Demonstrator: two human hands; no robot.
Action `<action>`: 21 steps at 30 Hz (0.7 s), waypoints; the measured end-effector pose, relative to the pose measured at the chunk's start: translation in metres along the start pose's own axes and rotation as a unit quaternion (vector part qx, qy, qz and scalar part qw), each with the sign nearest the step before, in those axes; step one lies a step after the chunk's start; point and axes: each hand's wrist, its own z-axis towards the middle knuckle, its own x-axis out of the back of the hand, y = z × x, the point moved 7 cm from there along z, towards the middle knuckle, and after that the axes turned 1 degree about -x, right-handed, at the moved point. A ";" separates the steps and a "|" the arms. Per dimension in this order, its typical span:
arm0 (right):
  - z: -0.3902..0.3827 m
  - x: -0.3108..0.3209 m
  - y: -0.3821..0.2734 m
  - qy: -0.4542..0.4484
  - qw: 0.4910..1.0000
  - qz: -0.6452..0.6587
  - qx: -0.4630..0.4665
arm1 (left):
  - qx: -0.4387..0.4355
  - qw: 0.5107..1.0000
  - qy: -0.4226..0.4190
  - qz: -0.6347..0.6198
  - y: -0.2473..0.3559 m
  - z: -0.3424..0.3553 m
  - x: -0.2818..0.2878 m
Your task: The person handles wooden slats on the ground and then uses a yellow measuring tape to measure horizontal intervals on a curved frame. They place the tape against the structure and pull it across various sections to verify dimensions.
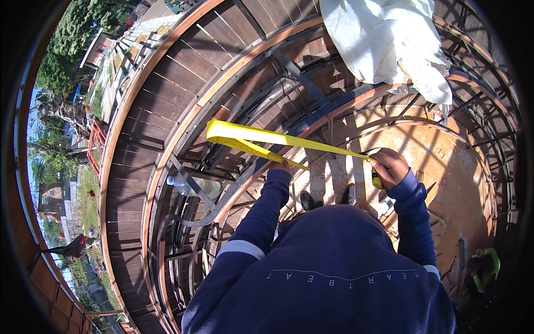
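Observation:
A yellow tape measure (pixel 245 132) has its blade drawn out in front of me and folded back in a bend at the left. My right hand (pixel 390 167) is closed around the tape measure's end, with a small yellow and black part, probably its case, showing below the fingers. My left hand (pixel 282 166) is closed on the returning stretch of the blade, which carries dark markings. A short free end of the blade sticks out to the right past the left hand. My left fingers are partly hidden by the blade and sleeve.
Curved metal rails and ribs (pixel 300 78) ring me, with brown plank steps (pixel 183 67) beyond. White sheeting (pixel 384 44) drapes over the rails at the upper right. A clear plastic bottle (pixel 181 183) lies left among the ribs. Another person (pixel 484 270) is at the lower right.

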 end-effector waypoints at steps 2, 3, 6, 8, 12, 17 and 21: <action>0.001 0.000 0.002 0.001 1.000 -0.004 0.002 | 0.001 1.000 -0.008 0.006 0.002 0.001 -0.002; 0.002 0.001 0.001 0.000 1.000 -0.005 0.005 | 0.004 1.000 -0.010 0.009 -0.002 0.001 -0.004; 0.005 0.000 0.001 -0.006 1.000 -0.006 0.009 | 0.015 1.000 0.018 0.011 -0.014 0.007 -0.015; 0.007 0.001 -0.001 -0.006 1.000 -0.001 0.015 | 0.016 1.000 0.022 0.005 -0.020 0.009 -0.020; 0.008 0.002 0.000 -0.012 1.000 -0.005 0.016 | 0.044 0.999 -0.028 0.009 -0.018 0.011 -0.024; 0.011 0.001 0.000 -0.018 1.000 0.000 0.017 | 0.037 0.999 0.019 -0.001 -0.018 0.008 -0.019; 0.012 0.003 0.003 -0.024 1.000 0.005 0.003 | 0.086 0.993 -0.080 0.015 -0.011 0.008 -0.019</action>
